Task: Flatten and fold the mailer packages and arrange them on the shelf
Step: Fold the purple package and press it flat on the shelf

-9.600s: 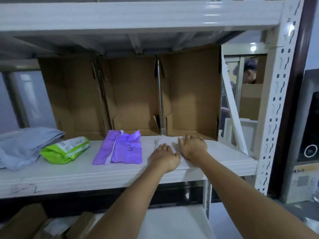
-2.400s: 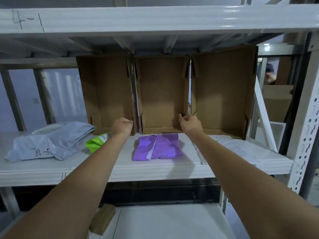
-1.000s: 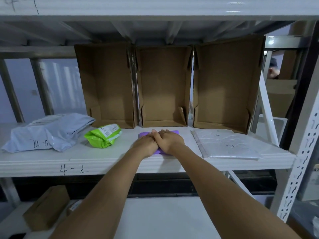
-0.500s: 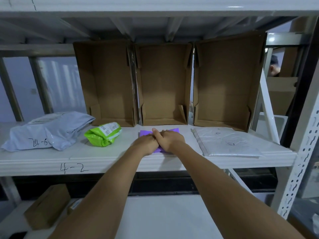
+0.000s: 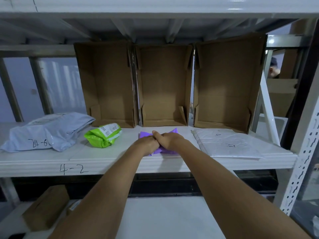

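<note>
Now both hands, left (image 5: 146, 144) and right (image 5: 170, 141), grip the purple mailer (image 5: 160, 150) on the shelf (image 5: 103, 163), mid-fold; next likely needs pressing it flat

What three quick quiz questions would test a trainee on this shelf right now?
1. True or false: both hands are on the purple mailer.
2. Which mailer lies flat at the right end of the shelf? A) green B) white C) grey
3. Fill in: the handwriting on the shelf's front edge reads ____.

Key
1. True: the left hand and right hand sit side by side on it, touching each other.
2. B: the white mailer; the green mailer and grey mailer lie left of the hands, still bulky.
3. 4-2.
</note>
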`<state>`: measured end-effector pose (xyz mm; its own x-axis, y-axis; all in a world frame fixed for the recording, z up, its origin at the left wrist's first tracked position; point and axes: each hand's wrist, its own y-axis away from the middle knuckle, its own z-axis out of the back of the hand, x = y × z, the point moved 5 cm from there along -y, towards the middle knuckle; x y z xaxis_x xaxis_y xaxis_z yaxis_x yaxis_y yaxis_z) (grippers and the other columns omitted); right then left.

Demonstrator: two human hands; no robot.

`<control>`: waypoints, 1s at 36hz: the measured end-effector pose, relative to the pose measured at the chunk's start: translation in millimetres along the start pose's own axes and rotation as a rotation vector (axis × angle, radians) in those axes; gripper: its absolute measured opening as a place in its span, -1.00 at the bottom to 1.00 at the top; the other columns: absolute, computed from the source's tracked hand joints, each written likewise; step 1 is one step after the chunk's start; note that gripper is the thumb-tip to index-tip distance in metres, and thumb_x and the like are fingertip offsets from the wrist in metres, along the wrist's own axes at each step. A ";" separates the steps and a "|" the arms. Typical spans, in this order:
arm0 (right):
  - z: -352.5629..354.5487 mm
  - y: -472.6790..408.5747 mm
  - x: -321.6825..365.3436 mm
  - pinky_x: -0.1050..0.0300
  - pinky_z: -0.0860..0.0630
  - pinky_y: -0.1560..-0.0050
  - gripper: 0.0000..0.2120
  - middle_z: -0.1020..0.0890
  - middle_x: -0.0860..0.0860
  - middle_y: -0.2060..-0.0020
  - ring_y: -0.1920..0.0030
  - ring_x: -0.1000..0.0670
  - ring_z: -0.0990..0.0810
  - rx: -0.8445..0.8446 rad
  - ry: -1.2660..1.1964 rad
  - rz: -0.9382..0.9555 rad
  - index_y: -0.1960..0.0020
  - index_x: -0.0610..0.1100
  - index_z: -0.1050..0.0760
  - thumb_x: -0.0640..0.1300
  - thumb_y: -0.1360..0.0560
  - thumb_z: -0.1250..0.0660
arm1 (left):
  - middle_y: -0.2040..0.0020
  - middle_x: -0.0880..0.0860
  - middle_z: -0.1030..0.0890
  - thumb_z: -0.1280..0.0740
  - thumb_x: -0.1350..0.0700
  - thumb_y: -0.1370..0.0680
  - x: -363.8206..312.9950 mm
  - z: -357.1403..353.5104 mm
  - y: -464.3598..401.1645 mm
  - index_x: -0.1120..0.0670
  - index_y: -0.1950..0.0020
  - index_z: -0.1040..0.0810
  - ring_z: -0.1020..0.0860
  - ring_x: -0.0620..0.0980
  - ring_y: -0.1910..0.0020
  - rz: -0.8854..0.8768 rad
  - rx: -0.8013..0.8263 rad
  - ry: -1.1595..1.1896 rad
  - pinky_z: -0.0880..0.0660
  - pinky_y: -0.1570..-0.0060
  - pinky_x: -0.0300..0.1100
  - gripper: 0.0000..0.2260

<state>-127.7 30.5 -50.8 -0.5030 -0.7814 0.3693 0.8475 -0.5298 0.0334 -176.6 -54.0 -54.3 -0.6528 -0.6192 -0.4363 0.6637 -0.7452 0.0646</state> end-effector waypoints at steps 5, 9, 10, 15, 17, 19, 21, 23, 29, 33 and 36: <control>1.2 -0.1 -0.7 -0.01 -0.31 -0.24 -0.28 -0.57 -0.11 -0.22 -0.19 -0.10 -0.49 0.041 -0.039 -0.016 -0.37 -0.03 -0.44 0.37 -0.56 0.22 | -0.06 0.12 -0.55 -0.05 -0.10 -0.65 -2.8 -1.4 -1.1 0.02 -0.37 -0.41 -0.47 0.05 0.01 -0.002 0.028 -0.058 -0.37 -0.06 -0.12 -0.62; 3.6 3.6 -10.1 -0.03 -0.28 -0.34 -0.28 -0.50 -0.13 -0.33 -0.29 -0.13 -0.44 0.043 -0.128 -0.015 -0.42 -0.05 -0.40 0.37 -0.57 0.17 | -0.31 0.12 -0.48 0.06 -0.15 -0.64 2.8 1.8 -5.3 0.05 -0.45 -0.34 -0.45 0.07 -0.23 0.034 0.004 -0.032 -0.33 -0.25 -0.08 -0.52; 4.8 5.5 -14.5 -0.04 -0.26 -0.37 -0.29 -0.47 -0.13 -0.36 -0.32 -0.14 -0.42 0.040 -0.149 -0.019 -0.44 -0.06 -0.37 0.36 -0.57 0.16 | -0.43 0.10 -0.37 0.09 -0.18 -0.63 7.7 2.6 -7.8 0.03 -0.50 -0.27 -0.38 0.07 -0.34 0.043 -0.004 -0.052 -0.29 -0.33 -0.06 -0.48; 7.9 8.5 -40.6 -0.04 -0.06 -0.48 -0.32 -0.18 -0.03 -0.55 -0.53 -0.11 -0.16 -0.011 -0.109 -0.021 -0.58 -0.02 -0.10 0.33 -0.59 0.16 | -0.59 -0.04 0.00 0.20 -0.31 -0.58 32.4 4.7 -16.9 0.00 -0.58 -0.04 0.00 -0.03 -0.56 0.043 -0.067 -0.156 0.01 -0.50 -0.03 -0.35; 7.9 5.3 -44.0 -0.04 -0.05 -0.48 -0.32 -0.14 0.00 -0.56 -0.54 -0.09 -0.14 -0.024 -0.044 -0.007 -0.58 -0.02 -0.07 0.33 -0.59 0.19 | -0.59 -0.02 0.00 0.22 -0.27 -0.60 33.6 4.2 -15.5 0.02 -0.58 -0.01 0.03 -0.04 -0.56 0.040 -0.069 -0.174 0.05 -0.50 -0.07 -0.37; 6.3 2.2 -44.0 -0.05 -0.08 -0.48 -0.31 -0.14 -0.01 -0.56 -0.53 -0.09 -0.15 -0.032 0.002 0.001 -0.58 -0.04 -0.07 0.32 -0.59 0.22 | -0.59 -0.01 0.00 0.23 -0.24 -0.61 33.5 3.5 -16.3 0.04 -0.58 -0.01 0.03 -0.04 -0.56 0.033 -0.061 -0.194 0.07 -0.51 -0.08 -0.39; 3.9 -0.4 -45.7 -0.06 -0.11 -0.47 -0.30 -0.15 -0.04 -0.56 -0.52 -0.10 -0.17 -0.041 0.024 -0.001 -0.58 -0.04 -0.07 0.32 -0.59 0.24 | -0.59 -0.01 -0.01 0.24 -0.24 -0.61 35.7 2.0 -18.8 0.02 -0.58 -0.01 0.02 -0.05 -0.56 0.026 -0.062 -0.210 0.06 -0.52 -0.07 -0.39; 2.7 -1.3 -46.3 -0.06 -0.13 -0.46 -0.32 -0.17 -0.05 -0.55 -0.52 -0.10 -0.19 -0.048 0.033 0.001 -0.58 -0.04 -0.08 0.30 -0.59 0.24 | -0.59 0.00 -0.02 0.24 -0.23 -0.61 38.4 0.5 -21.6 0.00 -0.58 -0.01 0.01 -0.05 -0.56 0.019 -0.071 -0.222 0.04 -0.52 -0.06 -0.41; 4.8 0.9 -46.5 -0.03 -0.22 -0.42 -0.39 -0.34 -0.14 -0.47 -0.44 -0.13 -0.33 -0.127 0.017 -0.003 -0.52 -0.15 -0.23 0.16 -0.65 0.20 | -0.58 0.08 -0.04 0.21 -0.07 -0.67 30.0 2.6 -11.2 0.01 -0.57 -0.02 -0.02 0.03 -0.56 -0.029 -0.120 -0.246 -0.03 -0.49 -0.05 -0.52; 12.0 8.0 -40.5 -0.05 -0.20 -0.39 -0.41 -0.45 -0.16 -0.38 -0.37 -0.14 -0.39 -0.177 0.065 0.023 -0.44 -0.16 -0.36 0.12 -0.66 0.20 | -0.54 0.12 -0.18 0.20 -0.06 -0.66 34.6 9.6 -13.7 0.05 -0.55 -0.14 -0.12 0.09 -0.53 -0.013 -0.222 -0.209 -0.09 -0.48 0.03 -0.51; 25.3 15.6 -29.0 -0.03 -0.28 -0.31 -0.43 -0.48 -0.14 -0.35 -0.33 -0.15 -0.43 -0.303 0.079 0.090 -0.39 -0.14 -0.42 0.11 -0.67 0.18 | -0.46 0.12 -0.35 0.17 -0.06 -0.64 29.1 19.4 -15.2 0.10 -0.44 -0.32 -0.32 0.10 -0.42 -0.036 -0.274 -0.167 -0.24 -0.40 0.02 -0.51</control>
<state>-95.6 53.3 -37.5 -0.4503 -0.8462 0.2849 0.8059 -0.5226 -0.2782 -212.7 -65.6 -50.5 -0.7135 -0.6426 -0.2793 0.6980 -0.6869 -0.2026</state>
